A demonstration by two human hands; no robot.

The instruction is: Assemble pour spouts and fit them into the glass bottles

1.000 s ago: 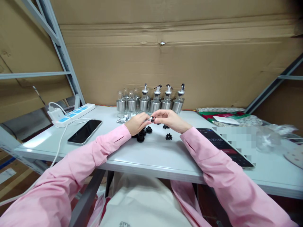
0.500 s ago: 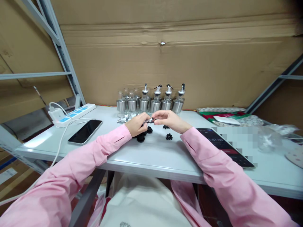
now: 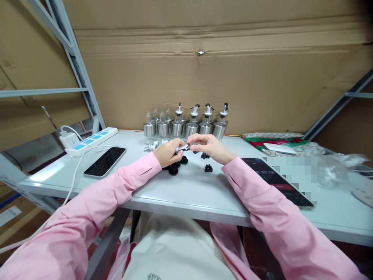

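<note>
My left hand (image 3: 169, 153) is closed on a silver-white pourer spout (image 3: 181, 147), its tip toward the right. Thumb and fingers of my right hand (image 3: 210, 147) pinch a small black flap cap (image 3: 188, 147) against that tip; the fingers partly hide where they meet. Below my left hand lie several round black stoppers (image 3: 173, 169). Small black caps (image 3: 208, 168) sit in clusters under my right hand. Behind the left hand are loose silver-white spouts (image 3: 151, 146). Further back stand steel-sleeved glass bottles (image 3: 191, 128), some topped with pourers with black flaps.
A phone (image 3: 105, 161) and a white power strip (image 3: 92, 140) with a cable are on the left. On the right lie a tablet (image 3: 276, 182), a white flat device (image 3: 279, 149) and clear plastic bags (image 3: 335, 171). Cardboard (image 3: 233, 77) walls the back.
Both hands stay at nearly the same place. The spout between them has turned slightly, and more of its silver-white body shows beside the left fingers.
</note>
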